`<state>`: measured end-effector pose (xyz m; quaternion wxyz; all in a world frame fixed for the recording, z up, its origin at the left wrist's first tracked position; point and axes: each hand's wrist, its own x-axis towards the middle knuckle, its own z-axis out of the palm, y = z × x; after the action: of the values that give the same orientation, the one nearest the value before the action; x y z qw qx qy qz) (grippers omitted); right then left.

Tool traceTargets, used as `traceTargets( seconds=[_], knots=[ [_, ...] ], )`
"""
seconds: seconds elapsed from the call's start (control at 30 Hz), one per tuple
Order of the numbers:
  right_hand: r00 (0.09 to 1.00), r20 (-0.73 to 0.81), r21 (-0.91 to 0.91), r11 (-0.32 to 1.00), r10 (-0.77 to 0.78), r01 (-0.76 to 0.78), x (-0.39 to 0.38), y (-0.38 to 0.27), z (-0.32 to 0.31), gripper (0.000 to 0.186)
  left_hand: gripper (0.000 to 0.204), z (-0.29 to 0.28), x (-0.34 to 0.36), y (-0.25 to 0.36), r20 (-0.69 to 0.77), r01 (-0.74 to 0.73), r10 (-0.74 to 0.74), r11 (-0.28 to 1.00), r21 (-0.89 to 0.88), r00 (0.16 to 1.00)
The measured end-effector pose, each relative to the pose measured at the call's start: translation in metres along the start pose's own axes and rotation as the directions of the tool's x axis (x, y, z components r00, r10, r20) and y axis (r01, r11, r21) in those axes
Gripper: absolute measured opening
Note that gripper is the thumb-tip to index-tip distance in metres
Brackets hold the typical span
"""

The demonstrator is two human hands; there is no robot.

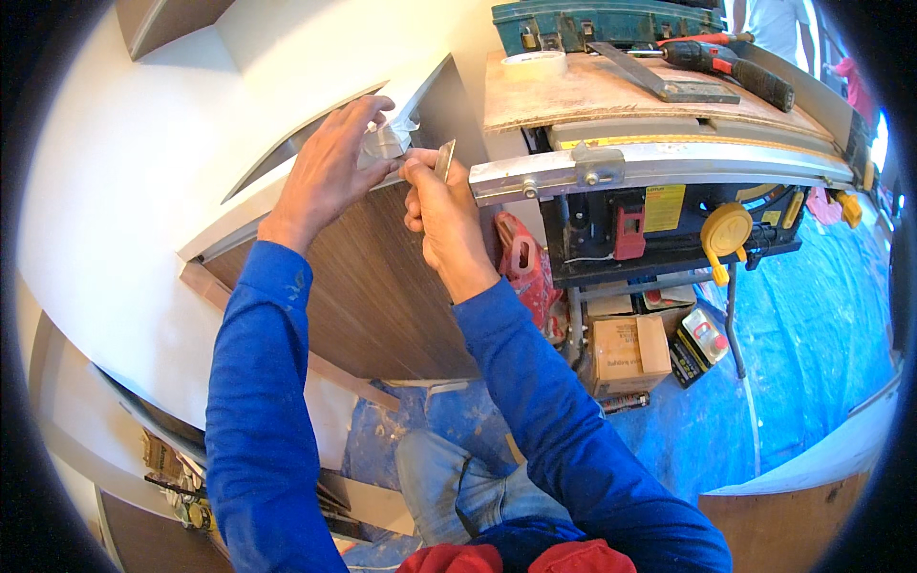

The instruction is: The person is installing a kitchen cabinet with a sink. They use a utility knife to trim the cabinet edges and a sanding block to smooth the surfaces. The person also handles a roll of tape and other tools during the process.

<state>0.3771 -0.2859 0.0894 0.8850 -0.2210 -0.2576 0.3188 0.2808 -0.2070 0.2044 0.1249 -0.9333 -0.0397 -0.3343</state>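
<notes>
My left hand (330,162) curls its fingers and thumb round a small silvery-white piece (386,141) with a crumpled, see-through look; its exact kind I cannot make out. Close beside it, my right hand (441,215) is closed on a thin flat metal blade (445,159) that sticks up past the thumb. The fingertips of the right hand reach the lower edge of the silvery-white piece. Both hands are above the top edge of a brown wood-grain panel (373,277) with a white edge frame.
A table saw (630,229) with an aluminium fence rail (688,164) stands to the right. On its board (592,91) lie a cordless drill (731,69), a try square (659,81) and a tape roll (535,64). Below are cardboard boxes (630,349), a red bag (523,263) and blue sheeting (802,363).
</notes>
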Motion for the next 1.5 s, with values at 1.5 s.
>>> traceTargets(
  seconds=[1.5],
  knots=[
    [0.944, 0.053, -0.296, 0.897, -0.327, 0.327, 0.045, 0.026, -0.019, 0.025, 0.054, 0.014, -0.004, 0.001, -0.08, -0.041, 0.045, 0.998, 0.057, 0.996]
  ],
)
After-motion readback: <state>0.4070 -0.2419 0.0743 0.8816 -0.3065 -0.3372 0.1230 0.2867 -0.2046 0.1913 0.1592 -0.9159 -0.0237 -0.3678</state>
